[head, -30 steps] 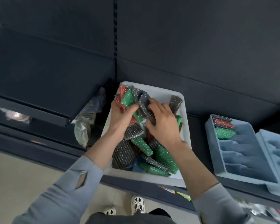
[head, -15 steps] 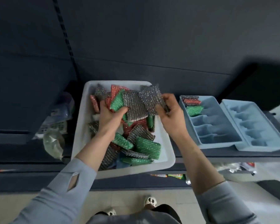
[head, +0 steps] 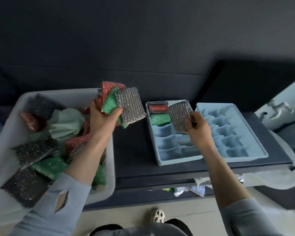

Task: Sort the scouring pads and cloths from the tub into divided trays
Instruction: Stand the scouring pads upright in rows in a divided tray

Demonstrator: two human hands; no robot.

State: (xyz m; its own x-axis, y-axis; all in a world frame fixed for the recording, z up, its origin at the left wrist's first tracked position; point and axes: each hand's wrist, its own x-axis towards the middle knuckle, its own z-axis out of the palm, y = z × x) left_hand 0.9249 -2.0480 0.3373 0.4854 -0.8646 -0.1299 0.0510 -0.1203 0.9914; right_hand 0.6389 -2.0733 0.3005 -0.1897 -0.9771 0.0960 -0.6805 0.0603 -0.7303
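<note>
A person in pale grey-blue sleeves stands at a dark shelf point(head: 131, 142), sorting glittery, metallic-threaded scouring pads. The left hand point(head: 103, 119) grips a fanned bunch above the tub's right rim: a red pad point(head: 107, 90), a green pad point(head: 110, 103) and a square silver pad point(head: 130, 105) with a coarse knitted weave, thumb curled over the front. The right hand point(head: 197, 128) pinches a second silver pad point(head: 180, 116) by its lower corner, holding it tilted just over the upper cells of the near tray point(head: 158, 160).

The white plastic tub point(head: 109, 176) on the left has rounded corners and holds a loose heap of flat rectangular pads in dark silver-grey, red and green, with a soft, crumpled mint-green cloth point(head: 65, 123) lying among them near the middle.

The near tray is pale blue moulded plastic, split into two columns of wavy-walled cells. Its top-left cells hold a dark grey pad point(head: 156, 104), a red one point(head: 157, 109) and, in front of these, a green one point(head: 160, 119). A matching blue tray point(head: 232, 130) lies just beside it on the right, its cells showing only bare plastic. A white perforated shoe point(head: 157, 216) shows on the pale floor below.
</note>
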